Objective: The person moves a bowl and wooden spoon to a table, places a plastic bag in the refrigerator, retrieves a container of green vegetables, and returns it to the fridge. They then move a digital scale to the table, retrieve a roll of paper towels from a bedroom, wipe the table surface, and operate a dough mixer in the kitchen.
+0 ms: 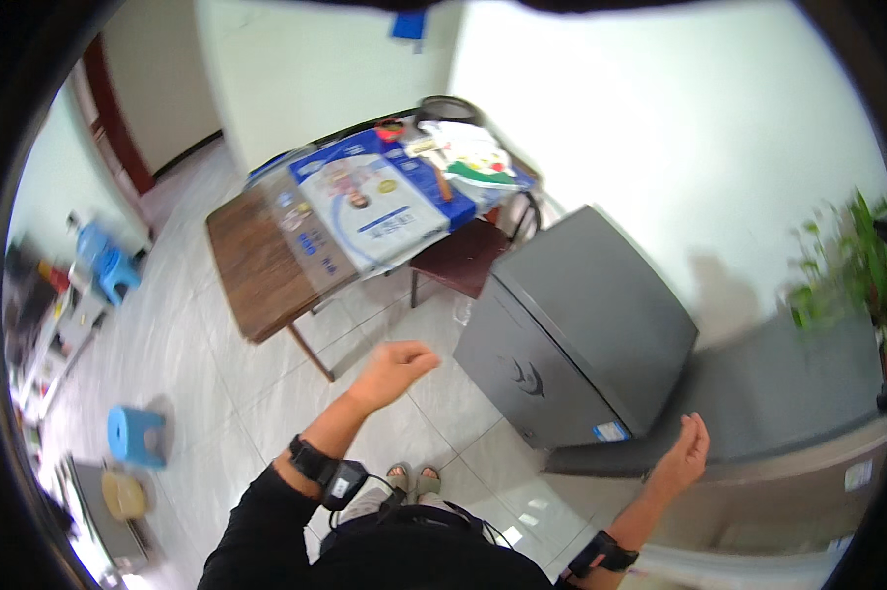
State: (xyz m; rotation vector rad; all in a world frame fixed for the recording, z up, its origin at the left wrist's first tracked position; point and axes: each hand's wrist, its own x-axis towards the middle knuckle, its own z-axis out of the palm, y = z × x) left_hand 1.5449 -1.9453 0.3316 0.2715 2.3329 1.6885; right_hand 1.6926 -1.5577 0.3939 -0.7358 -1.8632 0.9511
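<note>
My left hand is held in the air above the tiled floor, its fingers curled together with nothing visible in them. Farther right, my right hand is raised beside the lower corner of a dark grey box-shaped cabinet, fingers extended and slightly bent, holding nothing I can see. That cabinet has a dark curved emblem and a small blue-and-white label on its front. The right hand also appears over the edge of a long grey-topped unit; whether it touches is unclear. Both wrists wear black straps.
A brown wooden table ahead carries a large blue-and-white printed package and a white bag. A dark red chair stands under it. Leafy plants are at right. Blue stools and a water jug are at left.
</note>
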